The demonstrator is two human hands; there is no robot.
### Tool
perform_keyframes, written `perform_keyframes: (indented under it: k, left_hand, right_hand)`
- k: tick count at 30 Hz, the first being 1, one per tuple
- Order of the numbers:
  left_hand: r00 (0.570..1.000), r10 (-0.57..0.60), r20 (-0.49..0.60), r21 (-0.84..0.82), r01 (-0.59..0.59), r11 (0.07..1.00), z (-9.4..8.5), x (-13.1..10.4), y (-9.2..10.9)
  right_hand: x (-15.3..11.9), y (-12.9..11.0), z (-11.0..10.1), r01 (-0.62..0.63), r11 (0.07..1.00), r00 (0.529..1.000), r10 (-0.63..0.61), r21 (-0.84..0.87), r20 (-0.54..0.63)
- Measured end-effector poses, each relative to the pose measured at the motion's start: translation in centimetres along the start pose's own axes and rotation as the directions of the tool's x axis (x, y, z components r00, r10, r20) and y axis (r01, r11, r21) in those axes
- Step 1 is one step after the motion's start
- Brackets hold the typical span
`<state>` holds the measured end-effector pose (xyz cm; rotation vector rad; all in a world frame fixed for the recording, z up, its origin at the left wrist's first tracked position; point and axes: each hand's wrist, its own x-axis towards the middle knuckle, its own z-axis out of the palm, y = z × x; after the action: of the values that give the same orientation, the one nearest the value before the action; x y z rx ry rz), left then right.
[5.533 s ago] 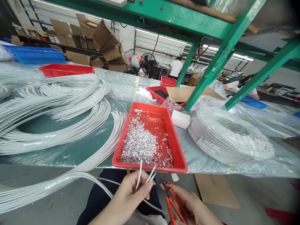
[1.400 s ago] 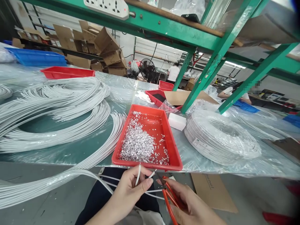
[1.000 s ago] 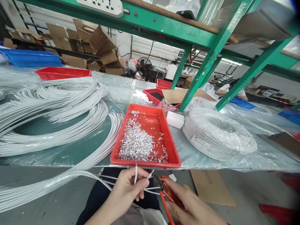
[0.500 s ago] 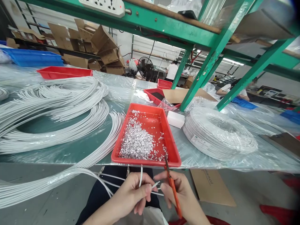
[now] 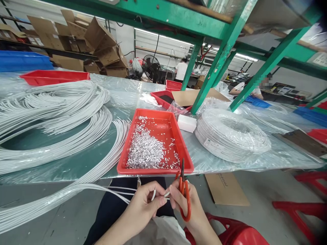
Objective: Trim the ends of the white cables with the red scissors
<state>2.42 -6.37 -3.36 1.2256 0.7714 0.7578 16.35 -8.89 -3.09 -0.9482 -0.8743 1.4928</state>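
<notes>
My left hand (image 5: 148, 200) pinches white cables (image 5: 120, 190) near their ends, just in front of the tray. Beside it, my right hand (image 5: 185, 199) has orange-handled scissors (image 5: 184, 204) hooked in it, blades pointing up toward the tray's front rim. Its thumb and index finger meet at a cable end next to my left fingertips. A red tray (image 5: 181, 146) holds a heap of small silvery metal pieces (image 5: 145, 149), mostly at its left. The long white cables run from the left across the table edge to my left hand.
Bundles of white cable (image 5: 84, 136) lie at the left. A wrapped cable coil (image 5: 230, 136) and a small white box (image 5: 187, 123) sit right of the tray. Green shelf posts (image 5: 217, 64) rise behind. A red stool (image 5: 240, 234) stands below right. Two people are farther back.
The view has shifted right. My right hand has moved in to the cable end by my left fingers, and the scissors have turned more upright, their handle loops now showing.
</notes>
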Motion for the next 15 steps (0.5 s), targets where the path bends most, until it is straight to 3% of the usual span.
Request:
perform_keyframes:
  k: [3,5,8,10,12,15]
  left_hand:
    - [1.000,-0.004,0.021,-0.052,0.005,0.999,0.1,0.1,0.0]
    - [0.990,-0.073,0.119,-0.142,0.090,0.986,-0.2,0.1,0.0]
    - [0.930,-0.179,0.321,-0.281,0.274,0.920,-0.8,0.1,-0.4]
    - [0.895,-0.198,0.399,-0.366,0.354,0.861,-1.2,0.2,-0.7]
    - [0.886,-0.200,0.418,-0.426,0.385,0.819,-1.4,0.2,-1.0]
    - [0.909,-0.182,0.375,-0.441,0.348,0.827,-1.5,0.2,-0.9]
  right_hand:
    - [0.0,0.5,0.1,-0.019,1.000,0.999,0.019,0.020,0.031]
    - [0.0,0.7,0.2,-0.005,1.000,0.999,0.005,-0.003,0.049]
    - [0.0,0.4,0.4,0.073,0.992,0.996,-0.068,-0.099,0.054]
    - [0.0,0.0,0.5,0.121,0.979,0.992,-0.113,-0.161,0.056]
    - [0.0,-0.3,0.7,0.155,0.969,0.988,-0.147,-0.194,0.052]
    - [0.1,-0.2,0.7,0.159,0.967,0.987,-0.149,-0.200,0.066]
